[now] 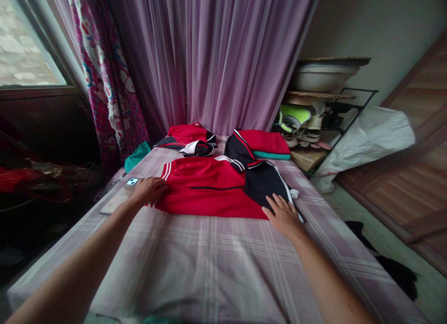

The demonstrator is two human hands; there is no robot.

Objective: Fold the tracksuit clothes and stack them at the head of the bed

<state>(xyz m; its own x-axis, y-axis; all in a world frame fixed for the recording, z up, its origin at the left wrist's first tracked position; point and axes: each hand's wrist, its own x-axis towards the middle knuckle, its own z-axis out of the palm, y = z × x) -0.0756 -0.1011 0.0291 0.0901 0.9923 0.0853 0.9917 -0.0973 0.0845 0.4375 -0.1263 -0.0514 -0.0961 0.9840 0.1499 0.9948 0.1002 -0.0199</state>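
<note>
Tracksuit jacket [209, 203] lies flat on plaid cloth [209, 254], my right hand [282, 214] spread on its navy panel [260, 184], probably to steady it; left hand [150, 191] at the striped hem [166, 171], pinching or not, I can't tell.

Ahead of me hung a long pleated purple fabric curtain [223, 58]; to my right I saw a wide round white basin [321, 77], a crumpled white plastic sack [373, 133] and a brown panelled wooden door [415, 170].
</note>
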